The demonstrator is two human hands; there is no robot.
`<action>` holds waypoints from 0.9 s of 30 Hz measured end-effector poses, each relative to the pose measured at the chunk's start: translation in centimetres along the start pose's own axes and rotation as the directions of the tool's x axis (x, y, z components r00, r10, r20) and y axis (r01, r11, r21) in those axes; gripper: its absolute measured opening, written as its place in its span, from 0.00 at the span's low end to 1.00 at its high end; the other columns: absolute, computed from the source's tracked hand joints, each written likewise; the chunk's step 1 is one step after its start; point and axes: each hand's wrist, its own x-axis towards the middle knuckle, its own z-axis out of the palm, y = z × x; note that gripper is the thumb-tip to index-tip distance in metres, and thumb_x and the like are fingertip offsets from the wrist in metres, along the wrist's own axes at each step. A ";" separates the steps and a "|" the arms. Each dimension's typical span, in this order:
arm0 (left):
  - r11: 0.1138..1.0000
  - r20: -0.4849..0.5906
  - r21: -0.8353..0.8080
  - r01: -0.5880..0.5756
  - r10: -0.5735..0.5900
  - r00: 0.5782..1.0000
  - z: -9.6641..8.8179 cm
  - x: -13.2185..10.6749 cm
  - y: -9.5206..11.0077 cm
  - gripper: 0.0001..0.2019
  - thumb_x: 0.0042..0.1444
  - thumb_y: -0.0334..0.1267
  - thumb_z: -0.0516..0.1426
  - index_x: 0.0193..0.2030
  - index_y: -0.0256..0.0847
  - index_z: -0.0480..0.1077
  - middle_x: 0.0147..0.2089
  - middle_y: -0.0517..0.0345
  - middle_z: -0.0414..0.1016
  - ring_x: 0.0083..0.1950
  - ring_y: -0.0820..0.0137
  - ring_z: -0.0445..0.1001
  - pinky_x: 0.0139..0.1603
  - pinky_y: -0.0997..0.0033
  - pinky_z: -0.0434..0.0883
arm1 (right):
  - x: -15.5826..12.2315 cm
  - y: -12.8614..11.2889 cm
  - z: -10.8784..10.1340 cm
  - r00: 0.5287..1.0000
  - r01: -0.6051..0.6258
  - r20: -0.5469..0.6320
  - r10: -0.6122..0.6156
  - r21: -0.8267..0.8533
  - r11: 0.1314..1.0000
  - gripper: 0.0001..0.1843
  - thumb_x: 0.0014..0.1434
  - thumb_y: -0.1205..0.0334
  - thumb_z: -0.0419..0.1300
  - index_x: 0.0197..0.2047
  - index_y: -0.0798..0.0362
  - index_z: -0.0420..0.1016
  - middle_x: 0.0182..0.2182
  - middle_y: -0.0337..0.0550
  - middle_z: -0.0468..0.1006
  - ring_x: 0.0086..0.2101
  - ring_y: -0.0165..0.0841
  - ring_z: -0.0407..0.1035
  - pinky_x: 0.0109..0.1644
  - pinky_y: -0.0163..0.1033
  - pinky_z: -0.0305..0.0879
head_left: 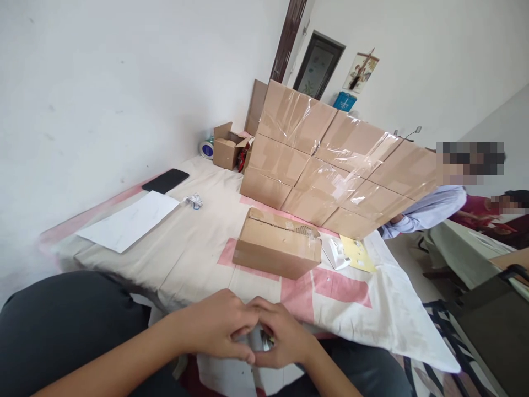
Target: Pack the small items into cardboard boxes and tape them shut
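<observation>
My left hand (221, 324) and my right hand (283, 333) meet in front of the table's near edge, above my lap. Their curled fingers and thumbs touch each other, leaving a gap through which something small and shiny shows, too unclear to name. I see nothing held in either hand. Just beyond them a closed brown cardboard box (276, 242) lies on the cloth-covered table, apart from both hands. Right of this box are a white object (336, 253) and a yellow sheet (359, 253) with small bits on it.
A taped cardboard partition (326, 171) stands across the table. White paper (130, 220), a black tablet-like slab (166, 180) and crumpled clear plastic (193, 201) lie at left. An open carton (226, 149) sits by the wall. A person's sleeve (430, 212) shows behind the partition.
</observation>
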 end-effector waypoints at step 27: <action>0.976 0.007 -0.211 0.054 -0.054 0.999 -0.6 0.4 0.5 0.08 0.56 0.34 0.61 0.33 0.44 0.64 0.23 0.69 0.61 0.24 0.73 0.62 0.28 0.72 0.55 | -0.8 1.9 1.5 0.991 -0.041 -0.112 0.067 0.223 0.974 0.28 0.51 0.63 0.73 0.57 0.42 0.78 0.60 0.46 0.69 0.26 0.19 0.58 0.29 0.31 0.60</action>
